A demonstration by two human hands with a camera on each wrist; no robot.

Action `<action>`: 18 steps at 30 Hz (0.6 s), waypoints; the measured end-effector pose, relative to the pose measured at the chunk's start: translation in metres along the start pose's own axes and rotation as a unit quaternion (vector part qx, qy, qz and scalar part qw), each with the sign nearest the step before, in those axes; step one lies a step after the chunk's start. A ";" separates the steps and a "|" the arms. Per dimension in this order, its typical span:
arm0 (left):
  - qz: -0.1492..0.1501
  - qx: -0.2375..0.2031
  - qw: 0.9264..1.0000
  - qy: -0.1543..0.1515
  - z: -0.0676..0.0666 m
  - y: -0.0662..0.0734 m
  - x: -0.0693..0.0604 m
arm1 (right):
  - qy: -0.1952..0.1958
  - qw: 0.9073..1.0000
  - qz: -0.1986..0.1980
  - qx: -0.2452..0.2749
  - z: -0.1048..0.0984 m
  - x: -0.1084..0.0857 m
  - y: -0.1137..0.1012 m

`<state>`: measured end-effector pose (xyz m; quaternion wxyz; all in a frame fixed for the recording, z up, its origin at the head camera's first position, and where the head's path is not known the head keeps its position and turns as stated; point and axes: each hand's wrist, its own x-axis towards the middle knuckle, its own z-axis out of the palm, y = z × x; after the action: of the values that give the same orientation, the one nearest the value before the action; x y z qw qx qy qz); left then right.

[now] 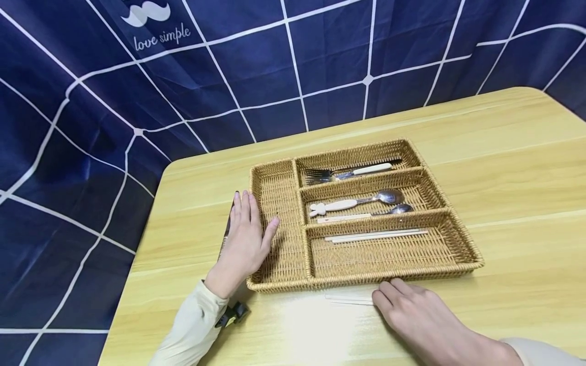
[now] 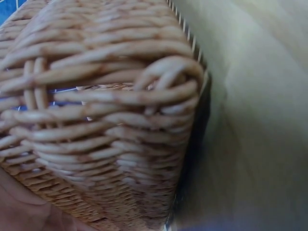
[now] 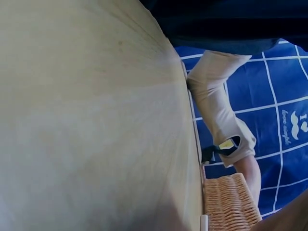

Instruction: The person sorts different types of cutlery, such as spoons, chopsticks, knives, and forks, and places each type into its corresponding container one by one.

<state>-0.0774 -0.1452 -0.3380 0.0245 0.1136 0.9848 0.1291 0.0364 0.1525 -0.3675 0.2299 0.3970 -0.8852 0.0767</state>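
1. head view: wicker tray [image 1: 348,280] sits mid-frame on the desk [image 1: 503,203]; navy gridded cloth [image 1: 256,61] hangs across the top.
2. left grip [image 1: 247,239], left of centre: fingers straight, thumb spread, laid over the tray's left rim; nothing clasped.
3. right grip [image 1: 423,312], lower right: fingers curled, pinching the right end of the loose white chopsticks [image 1: 350,298]; fingertips hidden.
4. those chopsticks: lower centre, just outside the tray's near wall, pointing left out of the hand.
5. tray, top compartment: black fork [image 1: 316,173] and white-handled cutlery [image 1: 372,169]. middle: rabbit-handled spoon [image 1: 341,205] above a second spoon [image 1: 348,217]. bottom: more white chopsticks [image 1: 377,236].
6. left wrist view: woven wall fills the left and centre, close up; hand at lower left edge.
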 end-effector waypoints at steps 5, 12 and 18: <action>-0.002 0.005 1.000 -0.003 0.000 0.000 0.000 | 0.006 1.000 0.000 -0.008 0.001 0.000 0.001; -0.001 0.001 1.000 -0.003 0.000 -0.001 0.001 | 0.016 1.000 -0.016 -0.012 0.005 0.002 -0.003; -0.001 0.002 1.000 -0.003 0.000 0.000 0.001 | 0.011 1.000 -0.020 -0.009 0.005 0.000 -0.004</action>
<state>-0.0780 -0.1453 -0.3379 0.0274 0.1130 0.9851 0.1268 0.0370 0.1482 -0.3719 0.2449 0.4114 -0.8752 0.0691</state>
